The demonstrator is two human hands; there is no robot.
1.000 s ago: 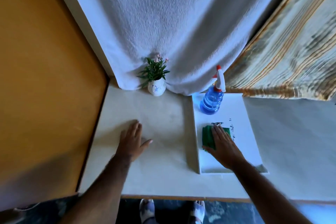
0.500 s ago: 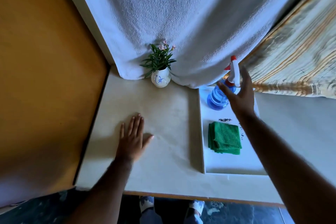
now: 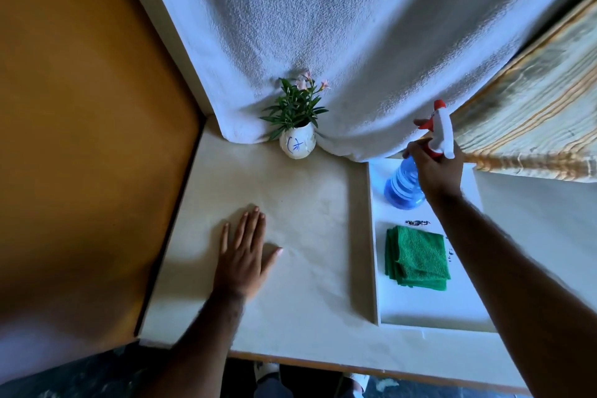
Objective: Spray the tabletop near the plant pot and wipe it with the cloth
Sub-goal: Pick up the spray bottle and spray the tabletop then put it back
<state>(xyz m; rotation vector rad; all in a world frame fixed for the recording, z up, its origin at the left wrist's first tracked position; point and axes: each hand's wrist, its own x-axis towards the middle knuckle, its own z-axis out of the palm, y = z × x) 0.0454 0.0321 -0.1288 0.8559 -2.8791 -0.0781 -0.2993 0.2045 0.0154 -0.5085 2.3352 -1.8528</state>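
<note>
— Where are your hands?

— Your left hand (image 3: 243,260) lies flat on the tabletop (image 3: 300,203), fingers spread, holding nothing. Your right hand (image 3: 434,168) is wrapped around the neck of the blue spray bottle (image 3: 402,186), just under its red and white trigger top.

— Is the bottle up in the air?

— You cannot tell; its bottom is at the far end of the white tray (image 3: 420,310).

— And the cloth?

— The green cloth (image 3: 416,257) lies folded on that tray, nearer you. The plant pot (image 3: 297,145) stands at the back of the table, against the white towel (image 3: 323,26).
</note>
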